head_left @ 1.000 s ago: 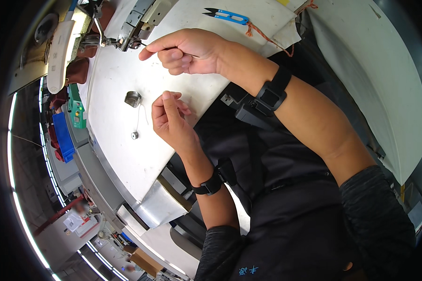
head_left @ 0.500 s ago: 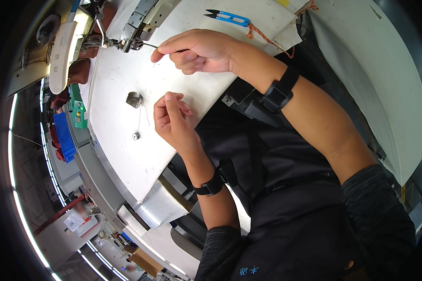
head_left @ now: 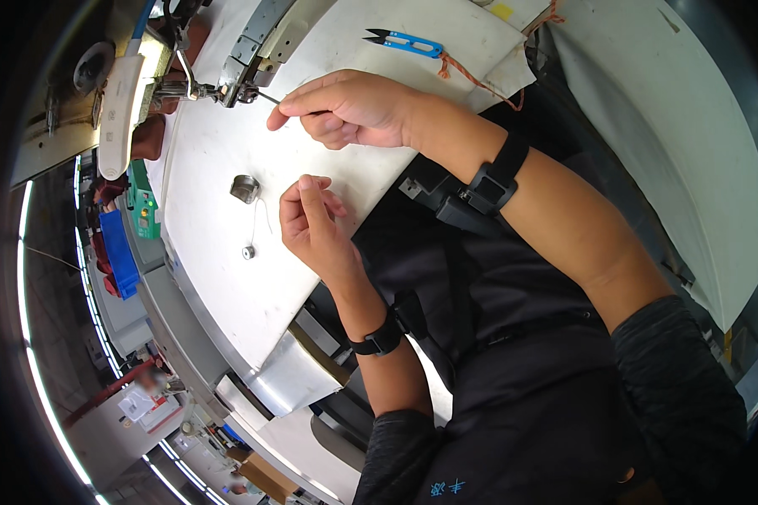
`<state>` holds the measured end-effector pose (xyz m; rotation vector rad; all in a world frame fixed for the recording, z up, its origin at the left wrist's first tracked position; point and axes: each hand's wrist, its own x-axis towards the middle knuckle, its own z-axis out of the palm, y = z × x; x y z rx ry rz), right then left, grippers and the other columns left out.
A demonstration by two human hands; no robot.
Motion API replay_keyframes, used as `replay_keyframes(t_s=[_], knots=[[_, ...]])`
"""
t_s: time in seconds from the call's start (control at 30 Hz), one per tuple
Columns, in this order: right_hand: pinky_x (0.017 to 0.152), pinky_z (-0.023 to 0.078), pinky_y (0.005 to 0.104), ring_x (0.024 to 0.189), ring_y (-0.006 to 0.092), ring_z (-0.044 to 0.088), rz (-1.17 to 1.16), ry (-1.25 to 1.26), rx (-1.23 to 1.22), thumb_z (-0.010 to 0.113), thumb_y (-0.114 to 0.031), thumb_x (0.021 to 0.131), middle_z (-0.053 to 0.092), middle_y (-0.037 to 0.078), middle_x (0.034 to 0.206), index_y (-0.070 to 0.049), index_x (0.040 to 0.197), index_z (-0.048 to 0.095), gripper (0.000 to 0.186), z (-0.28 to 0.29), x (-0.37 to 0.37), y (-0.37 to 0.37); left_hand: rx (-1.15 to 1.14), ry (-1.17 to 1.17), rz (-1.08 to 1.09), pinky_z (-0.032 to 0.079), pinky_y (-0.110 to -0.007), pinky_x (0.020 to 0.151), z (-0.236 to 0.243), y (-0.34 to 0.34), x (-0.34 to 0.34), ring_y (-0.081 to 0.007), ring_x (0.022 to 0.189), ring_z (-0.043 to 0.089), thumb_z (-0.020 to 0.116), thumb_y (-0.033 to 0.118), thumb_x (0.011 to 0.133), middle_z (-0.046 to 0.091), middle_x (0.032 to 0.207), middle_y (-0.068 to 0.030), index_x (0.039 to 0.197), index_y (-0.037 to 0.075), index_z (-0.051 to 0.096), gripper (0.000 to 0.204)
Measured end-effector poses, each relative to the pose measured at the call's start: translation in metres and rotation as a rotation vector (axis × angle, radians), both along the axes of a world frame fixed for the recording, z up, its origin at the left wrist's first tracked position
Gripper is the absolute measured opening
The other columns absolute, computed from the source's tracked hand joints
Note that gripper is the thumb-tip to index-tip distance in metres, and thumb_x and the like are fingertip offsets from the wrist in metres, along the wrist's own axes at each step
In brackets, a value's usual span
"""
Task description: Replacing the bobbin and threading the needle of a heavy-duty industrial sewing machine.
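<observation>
My right hand (head_left: 355, 109) reaches over the white table and pinches a thin dark metal rod (head_left: 268, 98). The rod's far end meets the small metal parts (head_left: 242, 93) of the sewing machine; its exact tip is hard to make out. Closer to me, my left hand (head_left: 316, 223) is raised with thumb and index finger pressed together; anything between them is hidden. Left of this hand lies a round metal bobbin case (head_left: 244, 188). A small bobbin (head_left: 248, 252) lies nearer, with a thin thread beside it.
Blue thread snips (head_left: 408, 43) with an orange cord lie at the table's far side. The machine's lit white head (head_left: 122, 114) stands at the left. A metal box-like edge (head_left: 299, 374) juts out by the table's near corner. Dark cloth covers my lap.
The whole view has shifted slightly, so the table things and hands sit a little lower. Both hands keep nearly the same pose, the right one still with the rod at the machine.
</observation>
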<state>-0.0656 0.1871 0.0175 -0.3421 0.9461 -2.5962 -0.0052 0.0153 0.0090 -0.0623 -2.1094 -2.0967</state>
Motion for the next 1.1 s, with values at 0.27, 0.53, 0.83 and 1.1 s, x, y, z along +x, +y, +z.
replay_keyframes(t_s=[0.27,0.53,0.83,1.1], knots=[[0.051,0.023,0.0222,0.052,0.004,0.026,-0.031,0.075,0.1,0.057,-0.026,0.103,0.039,-0.009,0.058,0.002,0.116,0.065,0.032,-0.003,0.006,0.003,-0.034,-0.007,-0.008,0.04,-0.021,0.058,0.002,0.002,0.002,-0.0075,0.062,0.05,0.063,0.022,0.102,0.067,0.089,-0.0086,0.094,0.001,0.061,0.023],[0.051,0.022,0.0228,0.052,0.0044,0.026,-0.052,0.009,0.007,0.054,-0.023,0.102,0.038,-0.009,0.058,0.003,0.115,0.065,0.031,-0.005,0.006,0.003,-0.067,-0.003,0.016,0.038,-0.02,0.056,0.001,0.004,0.001,-0.0066,0.061,0.051,0.063,0.023,0.102,0.067,0.086,-0.0073,0.091,0.002,0.062,0.024],[0.051,0.022,0.0232,0.051,0.0047,0.025,-0.027,0.007,-0.013,0.054,-0.024,0.102,0.037,-0.008,0.058,0.003,0.116,0.063,0.031,-0.004,-0.001,0.001,-0.044,0.016,0.01,0.039,-0.019,0.054,-0.001,0.003,0.001,-0.0048,0.06,0.051,0.063,0.019,0.102,0.068,0.086,-0.0084,0.094,0.0,0.062,0.021],[0.051,0.023,0.024,0.05,0.0053,0.025,0.022,-0.025,-0.13,0.056,-0.023,0.101,0.037,-0.009,0.056,0.004,0.115,0.063,0.031,0.004,-0.005,-0.004,-0.064,0.021,0.012,0.039,-0.019,0.054,-0.001,0.004,0.001,-0.0045,0.06,0.051,0.063,0.02,0.102,0.068,0.086,-0.0082,0.094,0.0,0.062,0.022]])
